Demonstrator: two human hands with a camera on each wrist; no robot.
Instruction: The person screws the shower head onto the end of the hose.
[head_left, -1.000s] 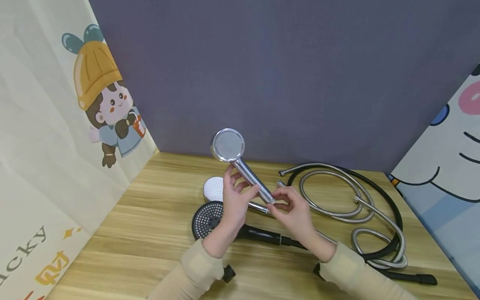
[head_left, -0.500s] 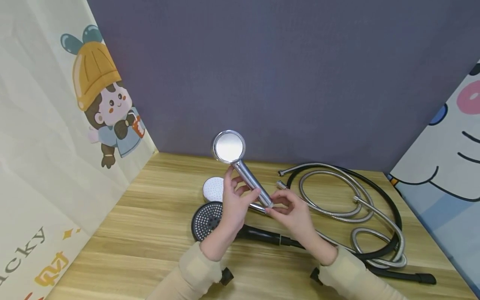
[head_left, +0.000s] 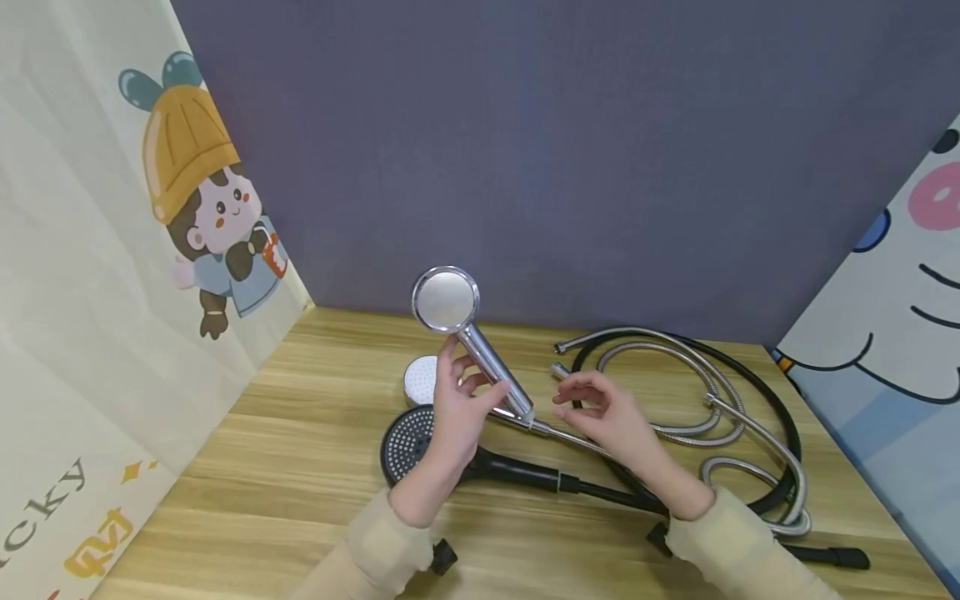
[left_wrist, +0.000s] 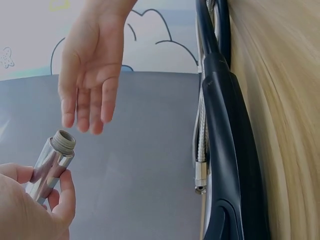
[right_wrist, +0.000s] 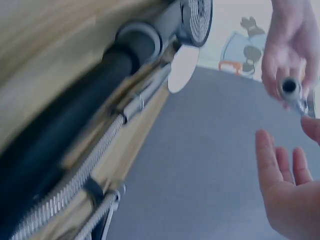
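My left hand [head_left: 459,421] grips the handle of a chrome shower head [head_left: 489,360], holding it above the table with its round face up and to the left. The handle's lower end shows a bare threaded neck [left_wrist: 63,142] in the left wrist view. My right hand [head_left: 618,421] is a short way right of that end, apart from it, fingers relaxed and holding nothing. Behind and below my left hand lie a white-faced shower head [head_left: 422,379] joined to a metal hose, and a black shower head [head_left: 517,468] on a black hose. My left hand partly hides both.
Coiled metal hoses [head_left: 678,432] and a black hose [head_left: 787,417] lie on the wooden table [head_left: 247,467] to the right; one free metal hose end [head_left: 560,371] sits near my right hand. A black fitting [head_left: 444,557] lies by my left sleeve. A grey panel [head_left: 540,167] rises behind.
My right hand has let go of the handle's lower end and moved right, its fingers loosening. The chrome shower head has shifted slightly left and down in my left hand.
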